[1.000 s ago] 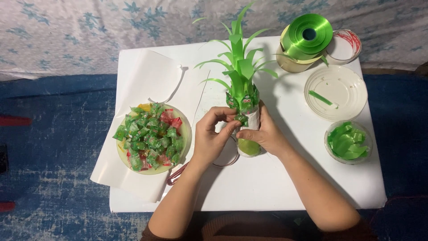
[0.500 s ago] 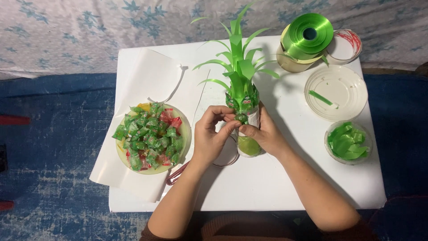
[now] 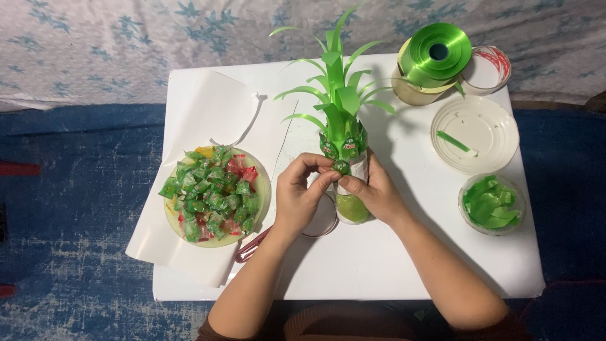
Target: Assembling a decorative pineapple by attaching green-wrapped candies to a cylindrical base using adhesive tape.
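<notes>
Nearest, bare forearms rising from the table's near edge. Left hand (image 3: 302, 199) and right hand (image 3: 375, 192) meeting at a small green foil-wrapped candy (image 3: 341, 167), fingertips of both pinching it against the side of a bottle (image 3: 351, 201) lying at the middle of the smooth white table (image 3: 379, 265). Glossy, crinkled wrappers ringing the bottle above the fingers; stiff pointed strips of green ribbon fanning out from its top. To the left, a round plate (image 3: 262, 183) heaped with green and red candies, resting on white paper. Right: shallow tub of cut green strips (image 3: 492, 203), round translucent lid (image 3: 476, 134). Farthest, a shiny green ribbon spool (image 3: 435, 55)
</notes>
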